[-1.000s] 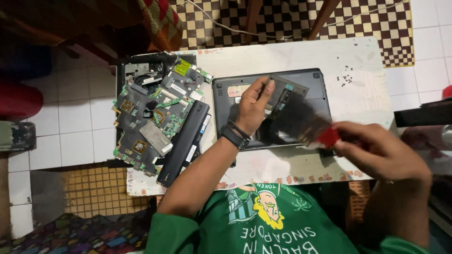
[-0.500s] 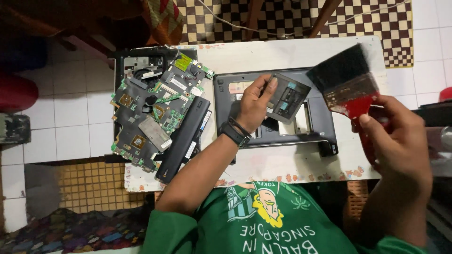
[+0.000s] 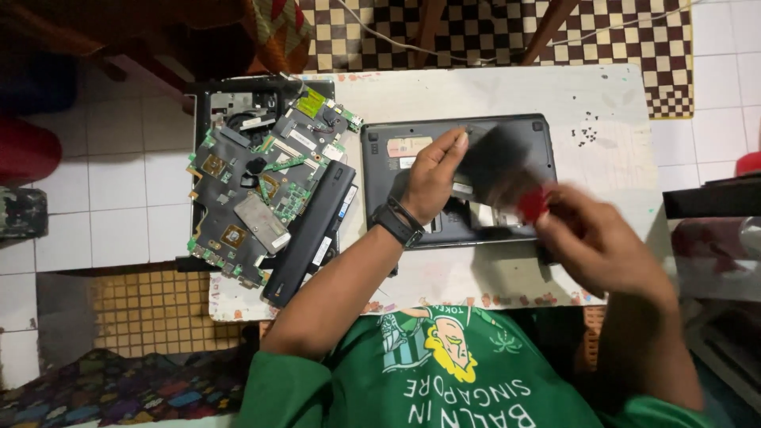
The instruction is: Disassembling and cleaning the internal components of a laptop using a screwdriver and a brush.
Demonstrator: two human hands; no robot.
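We see the left hand (image 3: 432,176) resting on the dark laptop base (image 3: 460,178), its fingers closed on a small dark part that the brush mostly hides, so we cannot tell its shape. The right hand (image 3: 602,246) is wrapped around the red handle of a wide paintbrush (image 3: 499,170), whose dark bristles lie blurred over the middle of the base, just beside the left fingertips. The base lies open-side up at the centre of the white bench (image 3: 507,91), near the person's green shirt. Just to its left a long black battery (image 3: 311,234) lies at a slant, leaning against a bare green motherboard (image 3: 258,190) that rests on another dark casing (image 3: 238,99) at the bench's left edge. A scatter of tiny screws (image 3: 588,135) sits on the bench to the right of the base, well apart from both hands. A black watch (image 3: 396,224) circles the left wrist
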